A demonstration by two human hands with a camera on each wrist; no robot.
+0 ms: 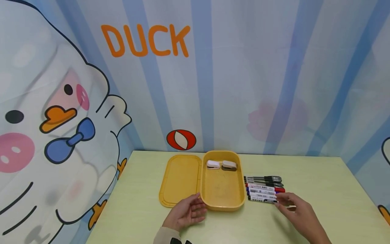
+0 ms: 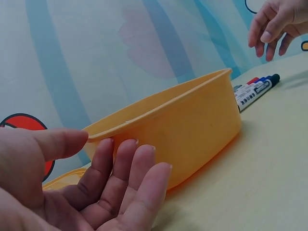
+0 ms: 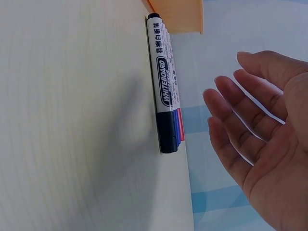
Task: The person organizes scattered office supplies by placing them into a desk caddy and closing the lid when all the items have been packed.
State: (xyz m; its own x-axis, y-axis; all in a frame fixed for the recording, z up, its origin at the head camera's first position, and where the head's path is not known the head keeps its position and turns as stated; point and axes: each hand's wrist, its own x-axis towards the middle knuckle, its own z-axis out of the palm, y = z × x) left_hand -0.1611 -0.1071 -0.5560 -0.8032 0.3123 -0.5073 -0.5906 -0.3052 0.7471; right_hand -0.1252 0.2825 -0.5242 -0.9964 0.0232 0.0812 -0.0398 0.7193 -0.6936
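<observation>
A yellow plastic box (image 1: 223,189) stands in the middle of the table with two small staplers, a white one (image 1: 213,165) and a white and grey one (image 1: 229,165), at its far end. My left hand (image 1: 189,211) is at the box's near left corner, thumb tip at the rim and fingers loosely bent beside the outer wall (image 2: 192,125). To the right of the box lie several whiteboard markers (image 3: 162,72) side by side, with black pens (image 1: 271,178) behind them. My right hand (image 1: 297,211) hovers by the markers' capped ends, fingers relaxed and holding nothing.
Left of the box, a flat yellow lid (image 1: 181,179) lies against its side. The pale table (image 1: 320,179) ends at a printed curtain (image 1: 237,84) with a duck and stripes at the back.
</observation>
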